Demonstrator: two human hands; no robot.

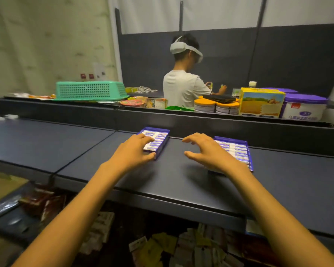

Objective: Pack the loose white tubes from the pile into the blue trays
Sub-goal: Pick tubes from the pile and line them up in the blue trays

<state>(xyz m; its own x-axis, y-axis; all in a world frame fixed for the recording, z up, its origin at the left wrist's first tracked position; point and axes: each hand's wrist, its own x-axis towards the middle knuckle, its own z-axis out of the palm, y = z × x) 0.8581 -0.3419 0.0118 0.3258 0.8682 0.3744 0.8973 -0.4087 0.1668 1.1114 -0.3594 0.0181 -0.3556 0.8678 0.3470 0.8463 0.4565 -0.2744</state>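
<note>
Two blue trays lie on the dark table, each filled with a row of white tubes. The left blue tray [162, 140] sits under my left hand [135, 151], whose fingers rest on the tubes while the thumb touches the tray's near corner. The right blue tray [239, 151] lies partly beneath my right hand [206, 153], which hovers over its left edge with fingers spread and loosely bent, holding nothing. White tubes [237, 154] show in the right tray. No loose pile of tubes is visible on the table.
A raised dark ledge [239, 128] runs behind the trays. Beyond it stand a green basket [91, 90], tins with orange lids [216, 106], a yellow box [260, 103] and purple-lidded tubs [305, 106]. A person [185, 78] works at the back. Packets fill the shelf below [162, 247].
</note>
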